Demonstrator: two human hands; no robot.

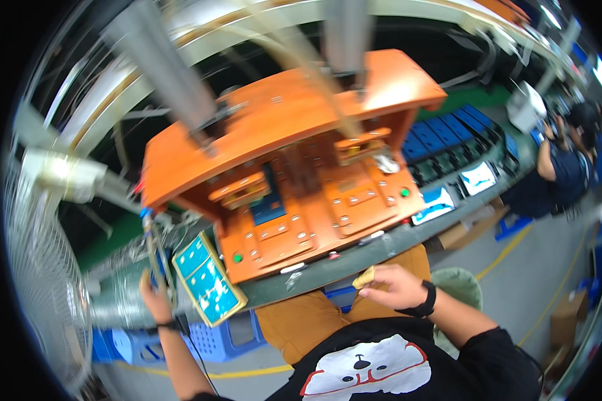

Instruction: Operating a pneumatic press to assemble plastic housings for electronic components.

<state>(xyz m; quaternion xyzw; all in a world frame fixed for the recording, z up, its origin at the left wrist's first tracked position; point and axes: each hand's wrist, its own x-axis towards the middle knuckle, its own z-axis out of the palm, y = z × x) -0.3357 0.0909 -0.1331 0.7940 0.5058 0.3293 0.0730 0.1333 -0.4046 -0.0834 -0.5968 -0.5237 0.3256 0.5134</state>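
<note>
My right hand [396,289] is over my lap at the bench's front edge. Its fingers point left with yellow coverings on the tips, the thumb lies apart, and I see nothing held. At the left, my left hand [156,302] is beside a bundle of thin cables [159,257]; blur hides whether its fingers grip them. A teal panel in a yellow frame [211,281] lies tilted on the bench just right of that hand. Behind it stands an orange two-station press fixture [281,110]. A dark blue plate [269,208] sits in its left station; a small white piece [385,164] is in the right one.
Two grey cylinders [164,70] rise above the fixture. Blue trays [441,137] and blue-white packets [435,204] line the bench to the right. A wire fan guard [37,267] stands far left. Another person [562,160] works at far right. A blue stool [227,334] is under the bench.
</note>
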